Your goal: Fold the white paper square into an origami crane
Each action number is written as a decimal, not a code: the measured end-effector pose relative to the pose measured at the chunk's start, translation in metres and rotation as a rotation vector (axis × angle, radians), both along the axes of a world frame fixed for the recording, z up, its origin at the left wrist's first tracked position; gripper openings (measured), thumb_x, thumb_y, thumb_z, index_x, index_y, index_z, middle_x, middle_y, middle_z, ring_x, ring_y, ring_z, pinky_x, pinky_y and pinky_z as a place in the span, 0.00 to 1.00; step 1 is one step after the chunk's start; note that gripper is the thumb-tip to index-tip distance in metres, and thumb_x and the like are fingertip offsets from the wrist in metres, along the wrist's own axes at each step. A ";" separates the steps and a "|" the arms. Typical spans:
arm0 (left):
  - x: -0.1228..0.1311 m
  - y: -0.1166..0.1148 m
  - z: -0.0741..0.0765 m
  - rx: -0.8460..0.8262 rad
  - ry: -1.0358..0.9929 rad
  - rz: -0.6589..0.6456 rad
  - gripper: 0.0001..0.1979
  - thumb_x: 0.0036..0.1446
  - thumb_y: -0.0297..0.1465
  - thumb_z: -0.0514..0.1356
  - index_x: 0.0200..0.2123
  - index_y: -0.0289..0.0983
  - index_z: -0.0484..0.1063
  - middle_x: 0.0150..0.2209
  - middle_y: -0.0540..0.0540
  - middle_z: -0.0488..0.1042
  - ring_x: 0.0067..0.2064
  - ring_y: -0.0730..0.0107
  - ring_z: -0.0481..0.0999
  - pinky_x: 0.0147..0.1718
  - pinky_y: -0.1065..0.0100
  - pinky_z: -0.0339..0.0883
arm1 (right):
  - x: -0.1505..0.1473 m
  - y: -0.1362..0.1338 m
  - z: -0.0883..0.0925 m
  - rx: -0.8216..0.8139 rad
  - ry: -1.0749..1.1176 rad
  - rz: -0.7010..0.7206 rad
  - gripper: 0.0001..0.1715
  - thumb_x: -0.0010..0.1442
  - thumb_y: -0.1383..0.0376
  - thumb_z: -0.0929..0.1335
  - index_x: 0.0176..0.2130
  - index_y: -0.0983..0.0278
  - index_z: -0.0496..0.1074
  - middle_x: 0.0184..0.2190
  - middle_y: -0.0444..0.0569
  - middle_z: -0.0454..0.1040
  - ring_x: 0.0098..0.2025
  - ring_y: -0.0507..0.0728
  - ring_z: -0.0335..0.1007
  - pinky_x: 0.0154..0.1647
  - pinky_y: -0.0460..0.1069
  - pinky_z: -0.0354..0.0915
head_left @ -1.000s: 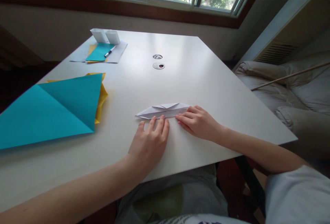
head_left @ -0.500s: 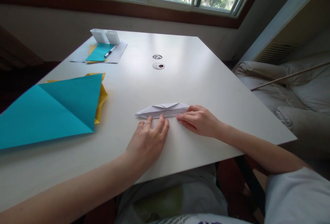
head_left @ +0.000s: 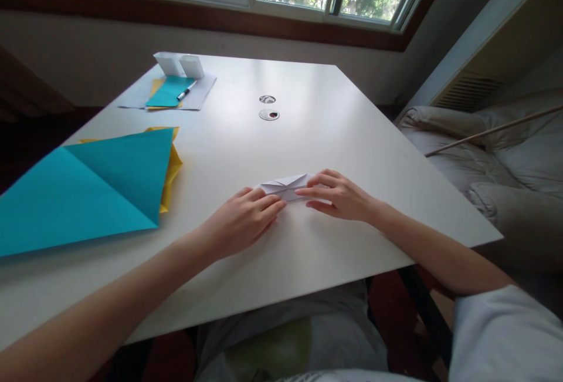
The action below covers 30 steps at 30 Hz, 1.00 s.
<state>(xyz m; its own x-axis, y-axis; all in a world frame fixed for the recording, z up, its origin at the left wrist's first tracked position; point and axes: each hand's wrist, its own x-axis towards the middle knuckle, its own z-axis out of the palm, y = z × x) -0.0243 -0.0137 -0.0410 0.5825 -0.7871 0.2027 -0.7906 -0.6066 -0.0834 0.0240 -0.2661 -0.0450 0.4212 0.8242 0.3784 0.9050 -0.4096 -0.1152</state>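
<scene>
A narrow folded sheet of white paper [head_left: 288,185], pointed and creased with flaps meeting in the middle, lies low on the white table in front of me. My left hand [head_left: 246,217] covers its left end, with the fingers drawn together on the paper and the thumb along the near edge. Around the right end is my right hand [head_left: 338,194], its fingers over the top and its thumb at the near side. Both tips of the paper are hidden under my hands.
To the left lies a large creased turquoise sheet [head_left: 105,188] over yellow paper [head_left: 169,176]. Farther back are smaller papers [head_left: 169,91], a pen [head_left: 186,90] and two white folded paper shapes [head_left: 179,65]. Two round metal pieces [head_left: 268,114] are set in the tabletop [head_left: 352,135].
My left hand has shifted from the near edge up over the paper's left end, and its fingers have drawn together. My right hand's fingers have moved slightly over the right part.
</scene>
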 end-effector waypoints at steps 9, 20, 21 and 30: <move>0.013 0.001 -0.002 -0.214 0.056 -0.037 0.14 0.60 0.29 0.51 0.48 0.35 0.67 0.45 0.42 0.72 0.49 0.63 0.66 0.47 0.62 0.63 | 0.007 0.011 -0.010 -0.083 0.115 0.022 0.19 0.62 0.62 0.60 0.53 0.60 0.65 0.52 0.49 0.68 0.53 0.55 0.61 0.53 0.53 0.60; 0.019 -0.005 -0.009 -0.165 0.028 -0.045 0.11 0.61 0.28 0.49 0.38 0.35 0.71 0.40 0.44 0.75 0.44 0.65 0.72 0.43 0.63 0.66 | 0.004 0.019 -0.011 -0.015 -0.026 -0.010 0.18 0.59 0.53 0.63 0.41 0.62 0.73 0.42 0.49 0.75 0.43 0.56 0.69 0.45 0.51 0.60; 0.019 -0.006 -0.009 -0.146 0.024 -0.042 0.11 0.61 0.28 0.48 0.37 0.34 0.71 0.38 0.43 0.75 0.43 0.65 0.72 0.42 0.63 0.66 | 0.004 0.020 -0.012 -0.009 -0.035 -0.015 0.17 0.59 0.54 0.63 0.40 0.62 0.73 0.41 0.48 0.76 0.43 0.55 0.69 0.45 0.51 0.61; 0.023 -0.009 -0.004 -0.283 0.156 0.091 0.11 0.60 0.28 0.48 0.33 0.34 0.69 0.30 0.46 0.74 0.32 0.70 0.72 0.31 0.70 0.64 | 0.003 0.024 -0.005 0.017 0.086 -0.100 0.15 0.62 0.62 0.60 0.36 0.64 0.74 0.32 0.49 0.76 0.38 0.53 0.71 0.39 0.46 0.62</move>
